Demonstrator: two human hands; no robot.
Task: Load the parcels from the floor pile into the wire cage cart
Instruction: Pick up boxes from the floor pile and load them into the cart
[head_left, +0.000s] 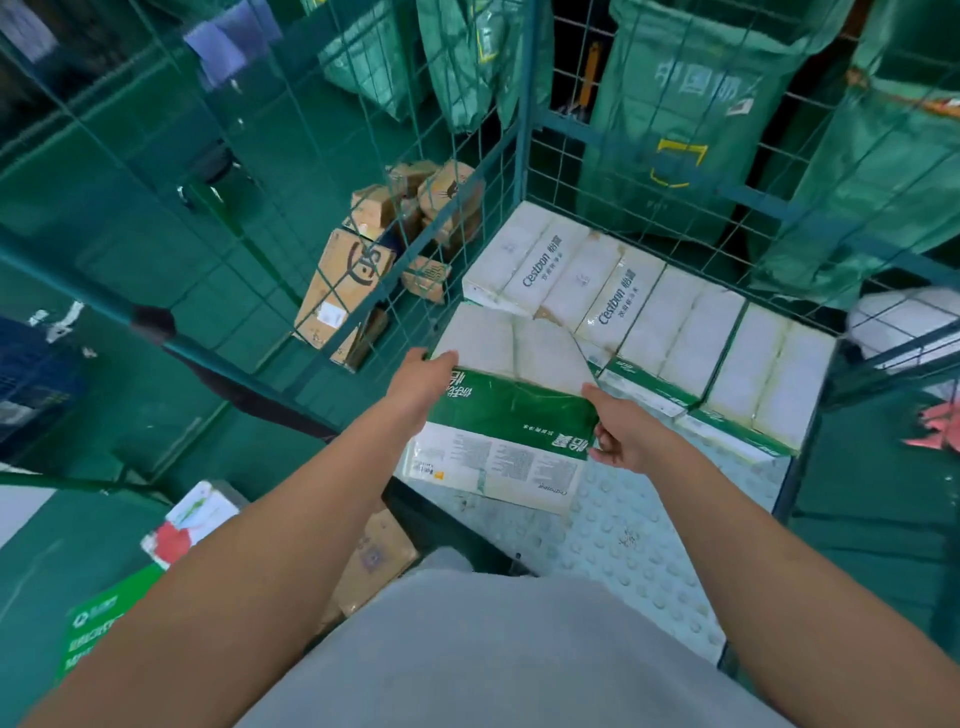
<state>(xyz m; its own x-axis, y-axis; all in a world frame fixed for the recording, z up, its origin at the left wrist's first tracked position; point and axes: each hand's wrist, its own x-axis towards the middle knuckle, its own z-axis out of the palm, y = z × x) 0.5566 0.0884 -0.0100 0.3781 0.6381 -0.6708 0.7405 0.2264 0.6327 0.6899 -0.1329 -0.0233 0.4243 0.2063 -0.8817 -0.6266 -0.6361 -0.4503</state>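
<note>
Head view: left hand and right hand grip tissue pack at its sides, fingers curled round edges, inside wire cage cart

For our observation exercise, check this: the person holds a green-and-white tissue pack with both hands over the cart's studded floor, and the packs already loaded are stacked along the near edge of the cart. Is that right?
One detail is wrong. The head view shows the loaded packs lined up along the far side of the cart, against its back wire wall, not the near edge. The rest holds: the left hand and right hand hold the green-and-white tissue pack over the studded floor.
</note>
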